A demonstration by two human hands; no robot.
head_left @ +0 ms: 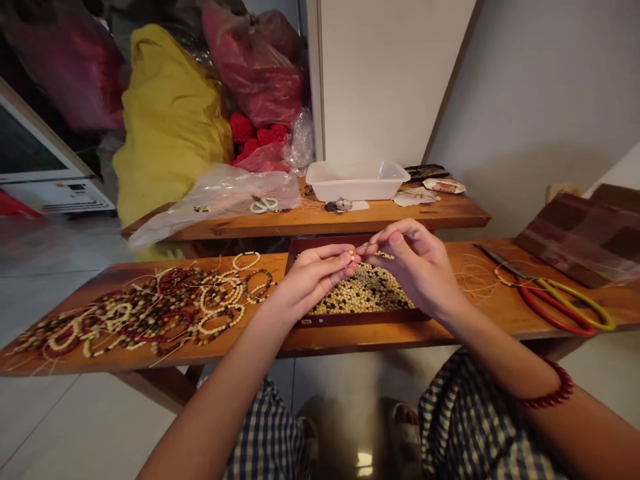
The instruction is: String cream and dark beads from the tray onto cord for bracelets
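Above a dark red box point(370, 320) of loose cream and black beads point(350, 293), both my hands meet fingertip to fingertip. My left hand point(320, 270) pinches a small cream bead point(353, 254) between thumb and fingers. Closed on a thin beading needle point(369, 245), my right hand point(417, 267) points it toward that bead. A short row of strung beads point(385, 255) shows under the right fingers; how it joins the needle is hidden.
On the bench's left lies a heap of bead bracelets point(150, 307). To the right are scissors point(555, 293), loose thread point(475, 277) and a taped cardboard box point(580, 240). A second bench behind bears a white plastic tub point(357, 180) and a plastic bag point(235, 190).
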